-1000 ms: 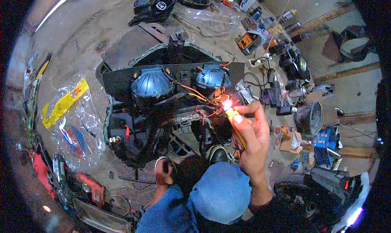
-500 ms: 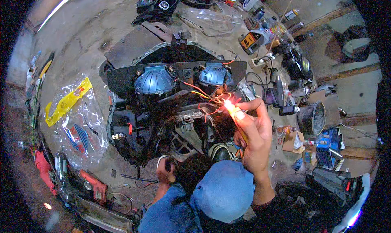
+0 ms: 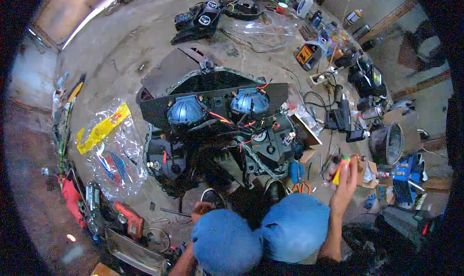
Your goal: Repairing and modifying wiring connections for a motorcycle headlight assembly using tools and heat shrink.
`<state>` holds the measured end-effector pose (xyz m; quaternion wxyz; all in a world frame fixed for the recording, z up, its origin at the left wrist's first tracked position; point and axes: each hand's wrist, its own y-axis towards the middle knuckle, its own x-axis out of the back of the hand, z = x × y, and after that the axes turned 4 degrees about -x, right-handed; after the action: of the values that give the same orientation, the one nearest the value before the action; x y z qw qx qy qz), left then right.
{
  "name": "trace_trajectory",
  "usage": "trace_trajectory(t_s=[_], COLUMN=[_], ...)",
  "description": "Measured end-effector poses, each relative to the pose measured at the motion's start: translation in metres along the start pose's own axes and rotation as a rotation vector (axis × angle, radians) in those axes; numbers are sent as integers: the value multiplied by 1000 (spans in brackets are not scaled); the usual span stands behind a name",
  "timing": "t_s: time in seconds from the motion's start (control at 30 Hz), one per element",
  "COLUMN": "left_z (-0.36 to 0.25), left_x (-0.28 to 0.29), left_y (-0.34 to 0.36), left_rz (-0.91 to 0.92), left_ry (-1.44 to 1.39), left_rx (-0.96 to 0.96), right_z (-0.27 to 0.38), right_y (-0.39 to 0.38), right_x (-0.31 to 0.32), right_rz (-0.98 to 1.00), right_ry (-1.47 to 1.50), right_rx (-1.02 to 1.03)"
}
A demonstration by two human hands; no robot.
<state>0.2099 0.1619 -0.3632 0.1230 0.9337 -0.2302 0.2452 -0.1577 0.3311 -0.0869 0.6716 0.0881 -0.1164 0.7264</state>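
My right hand [image 3: 344,186] is raised over the floor to the right of the headlight assembly, its fingers closed around a small yellow lighter [image 3: 337,177]. My left hand [image 3: 202,210] is low beside my left knee, near my shoe; its fingers are mostly hidden. In front of me lies a black vehicle headlight assembly [image 3: 169,109] with two blue-tinted round lamp backs, the left lamp [image 3: 185,111] and the right lamp [image 3: 249,102]. Red, yellow and black wires [image 3: 220,117] run between and below the lamps, with nothing touching them now.
Orange-handled scissors [image 3: 302,187] lie by my right knee. On the left are a clear plastic bag [image 3: 116,174] with a yellow strip and a red tool [image 3: 130,220]. To the right are a heat gun [image 3: 344,109], a metal pot [image 3: 388,143] and several bottles. Another lamp unit [image 3: 200,20] sits at the back.
My right hand has moved away from the wires, to the right and nearer me, with the lighter. The bright flame at the wires is gone. The whole view has shifted slightly.
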Motion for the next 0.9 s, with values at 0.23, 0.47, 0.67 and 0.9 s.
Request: trace_trajectory(t_s=[0.23, 0.47, 0.67, 0.9], left_z=[52, -164, -304, -386], left_x=[133, 183, 170, 97], left_y=[-111, 69, 185, 264], left_rz=[-83, -204, -240, -118], left_ry=[156, 121, 569, 785], left_rx=[-141, -76, -579, -665], right_z=[-204, -258, -207, -227], right_y=[-15, -15, -14, -22], right_x=[87, 54, 7, 7], right_rz=[205, 482, 563, 386], right_ry=[-463, -759, -685, -645], right_rx=[24, 2, 105, 222])
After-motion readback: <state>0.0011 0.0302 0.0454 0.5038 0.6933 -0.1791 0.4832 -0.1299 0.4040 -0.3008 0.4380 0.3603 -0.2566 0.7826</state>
